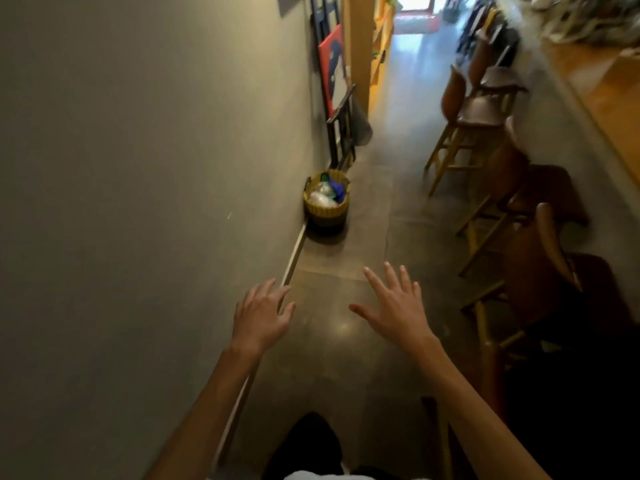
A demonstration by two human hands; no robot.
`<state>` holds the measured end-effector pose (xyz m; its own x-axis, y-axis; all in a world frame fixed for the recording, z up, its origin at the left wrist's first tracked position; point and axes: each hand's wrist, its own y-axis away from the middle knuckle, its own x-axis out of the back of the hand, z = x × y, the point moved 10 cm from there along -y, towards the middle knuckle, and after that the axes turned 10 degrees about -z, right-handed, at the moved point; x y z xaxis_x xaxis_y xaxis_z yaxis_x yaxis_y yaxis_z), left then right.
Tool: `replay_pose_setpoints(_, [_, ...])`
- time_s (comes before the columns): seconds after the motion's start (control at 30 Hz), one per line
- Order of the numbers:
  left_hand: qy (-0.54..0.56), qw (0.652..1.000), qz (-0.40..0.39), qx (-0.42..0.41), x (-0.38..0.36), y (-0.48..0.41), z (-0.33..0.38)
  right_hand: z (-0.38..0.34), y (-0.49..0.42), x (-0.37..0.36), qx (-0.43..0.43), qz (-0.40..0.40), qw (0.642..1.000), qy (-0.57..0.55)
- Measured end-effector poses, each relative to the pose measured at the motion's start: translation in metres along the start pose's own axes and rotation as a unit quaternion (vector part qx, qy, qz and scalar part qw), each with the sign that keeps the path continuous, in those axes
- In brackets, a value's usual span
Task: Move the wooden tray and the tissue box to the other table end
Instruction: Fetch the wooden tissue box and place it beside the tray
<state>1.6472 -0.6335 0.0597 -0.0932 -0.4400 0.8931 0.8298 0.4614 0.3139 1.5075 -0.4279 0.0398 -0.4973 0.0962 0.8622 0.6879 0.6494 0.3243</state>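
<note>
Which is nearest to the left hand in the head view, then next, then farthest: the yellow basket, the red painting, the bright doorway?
From the left hand:
1. Yellow basket, on the floor by the wall ahead.
2. Red painting, leaning on the wall beyond it.
3. Bright doorway, at the corridor's far end.

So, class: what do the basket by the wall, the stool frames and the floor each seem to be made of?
Basket: looks woven, yellow wicker or plastic strip with a dark base; vertical ribbing shows, material unsure.
Stool frames: light wood, judging by the matt tan legs and rungs; the seats look like brown leather or plastic.
Floor: polished stone or concrete slabs, with seams and a glossy light reflection.
</note>
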Motion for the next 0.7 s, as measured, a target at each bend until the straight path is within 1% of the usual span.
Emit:
replay_pose_setpoints(0.1, [-0.004, 0.998, -0.022, -0.052, 0.023, -0.091, 0.017, 0.021, -0.061, 0.03, -0.058, -0.002, 0.998, -0.027])
replay_pose_setpoints(0.17, [-0.015, 0.994, -0.023, -0.102, 0.042, -0.151, 0.039, 0.036, -0.101, 0.056, -0.092, 0.025, 0.995, -0.036])
replay_pose_setpoints(0.27, [-0.059, 0.985, -0.038, -0.16, 0.068, -0.24, 0.072, 0.058, -0.154, 0.097, -0.152, 0.071, 0.985, -0.039])
replay_pose_setpoints(0.4, [-0.084, 0.971, -0.042, -0.221, 0.099, -0.352, 0.111, 0.079, -0.215, 0.138, -0.23, 0.089, 0.966, -0.079])
replay_pose_setpoints(0.5, [-0.12, 0.956, -0.063, -0.259, 0.109, -0.421, 0.144, 0.1, -0.241, 0.167, -0.268, 0.125, 0.947, -0.123])
replay_pose_setpoints(0.6, [-0.145, 0.936, -0.083, -0.31, 0.109, -0.474, 0.189, 0.132, -0.254, 0.183, -0.305, 0.172, 0.916, -0.193])
replay_pose_setpoints(0.7, [-0.159, 0.914, -0.11, -0.357, 0.103, -0.525, 0.241, 0.171, -0.275, 0.192, -0.352, 0.177, 0.892, -0.221])
